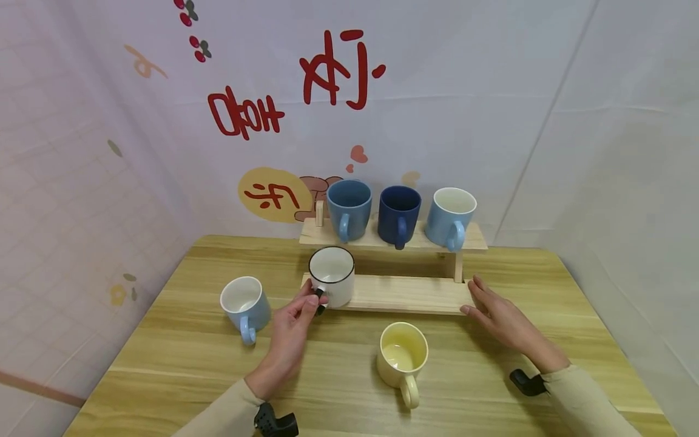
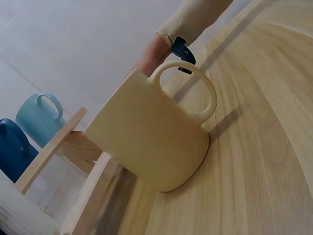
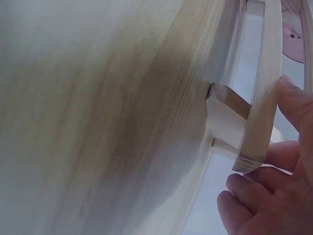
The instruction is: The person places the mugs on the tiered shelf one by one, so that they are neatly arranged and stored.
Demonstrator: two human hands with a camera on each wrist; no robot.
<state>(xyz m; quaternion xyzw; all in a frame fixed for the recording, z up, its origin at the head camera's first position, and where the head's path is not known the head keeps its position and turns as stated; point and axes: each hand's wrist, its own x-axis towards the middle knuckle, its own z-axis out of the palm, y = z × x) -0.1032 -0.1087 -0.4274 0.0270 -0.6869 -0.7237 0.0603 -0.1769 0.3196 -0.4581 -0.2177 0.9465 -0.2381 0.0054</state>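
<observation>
A white enamel-style mug [image 1: 333, 284] with a dark rim stands at the left end of the lower board [image 1: 404, 294] of a wooden two-tier rack. My left hand [image 1: 291, 328] pinches its black handle [image 1: 320, 297] between thumb and fingers. At the board's right end, my right hand [image 1: 503, 320] grips the rack; in the right wrist view its thumb [image 3: 293, 98] lies along the board and the other fingers curl around the end. A yellow mug [image 1: 403, 358] stands on the table between the hands, its handle toward me.
On the rack's upper board [image 1: 368, 241] stand a grey-blue mug [image 1: 349, 209], a navy mug [image 1: 398, 215] and a light blue mug [image 1: 450, 218]. Another light blue mug [image 1: 246, 306] is on the wooden table [image 1: 180, 352], left of my left hand. A printed cloth [image 1: 464, 73] hangs behind.
</observation>
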